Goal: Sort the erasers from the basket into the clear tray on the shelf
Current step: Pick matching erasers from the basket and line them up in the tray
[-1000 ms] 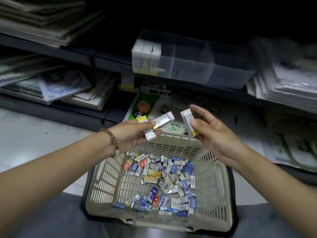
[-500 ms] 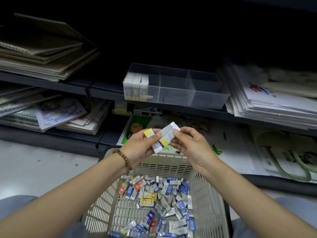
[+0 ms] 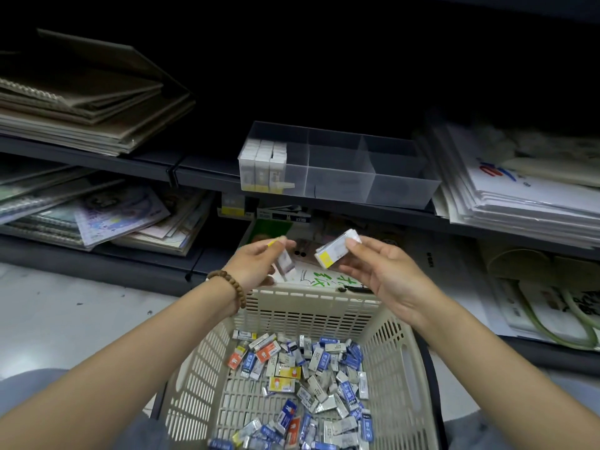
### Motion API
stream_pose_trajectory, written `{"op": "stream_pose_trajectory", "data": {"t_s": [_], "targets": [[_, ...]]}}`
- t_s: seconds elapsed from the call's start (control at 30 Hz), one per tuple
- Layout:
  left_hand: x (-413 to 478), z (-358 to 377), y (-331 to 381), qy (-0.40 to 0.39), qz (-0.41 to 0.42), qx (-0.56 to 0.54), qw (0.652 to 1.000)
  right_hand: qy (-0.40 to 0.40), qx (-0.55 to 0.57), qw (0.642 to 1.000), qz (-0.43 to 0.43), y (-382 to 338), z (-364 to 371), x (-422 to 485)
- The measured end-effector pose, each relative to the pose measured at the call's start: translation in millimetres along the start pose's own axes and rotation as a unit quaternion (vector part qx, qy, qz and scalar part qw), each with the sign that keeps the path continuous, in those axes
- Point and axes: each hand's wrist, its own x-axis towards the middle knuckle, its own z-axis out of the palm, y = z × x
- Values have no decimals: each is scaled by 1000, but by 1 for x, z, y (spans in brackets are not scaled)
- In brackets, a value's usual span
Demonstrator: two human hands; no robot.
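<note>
Scanning from the far left: stacked spiral notebooks on the upper shelf, more notebooks slumped on the level below.

Left forearm enters from near left, bead bracelet on the wrist. Left hand is above the far-left corner of the basket. Its fingers are curled, thumb and fingertips pinching the left-hand eraser: white wrapper, hanging down, with a yellow tip poking out at the top of the grip. One eraser or two there, cannot tell.

Basket is beige slotted plastic, near centre. Loose erasers are scattered over its floor, mostly blue-and-white, a few orange and yellow.

Straight beyond the basket, the clear tray sits at the shelf edge, three compartments. The leftmost holds stored erasers standing upright in rows against the left wall, with one lying flat just beside them.

Right hand is near the left hand, not touching it, over the basket's far rim. It pinches the right-hand eraser, thumb on top and fingers loosely curved underneath. That eraser is white with a yellow near end, tilted up to the right. Possibly two stacked, unclear.

Far right: piles of paper sheets on the shelf, just beside the tray.
</note>
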Motion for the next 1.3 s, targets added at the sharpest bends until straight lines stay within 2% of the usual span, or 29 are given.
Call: {"op": "stream_pose_trajectory", "data": {"t_s": [0.07, 0.13, 0.37, 0.5, 0.63, 0.8, 0.87, 0.97, 1.1, 1.3], "targets": [[5, -5, 0, 37, -22, -36, 998, 12, 14, 1000, -3, -1, -2, 0], [6, -5, 0, 37, -22, -29, 999, 13, 27, 1000, -1, 1, -3, 1], [-6, 18, 4, -102, -38, -67, 992, 19, 21, 1000, 1, 16, 0, 5], [-13, 29, 5, -140, -50, -131, 980, 26, -11, 999, -27, 20, 1, 5], [-12, 30, 1, -165, 15, -64, 984, 23, -81, 994, -63, 20, 2, 0], [-8, 28, 1, -145, 63, -70, 985, 23, -136, 985, -108, 17, 6, -1], [-7, 25, 6, -147, 81, -65, 984, 9, -143, 985, -100, 10, 6, 0], [-3, 19, 19, -134, 123, -39, 983, -34, -104, 992, -68, -7, 6, 4], [10, 8, 41, -77, 149, -81, 982, -82, -46, 994, -48, -39, 16, 20], [29, -13, 78, -37, 209, -117, 970, -134, -114, 982, -72, -86, 45, 52]]}}
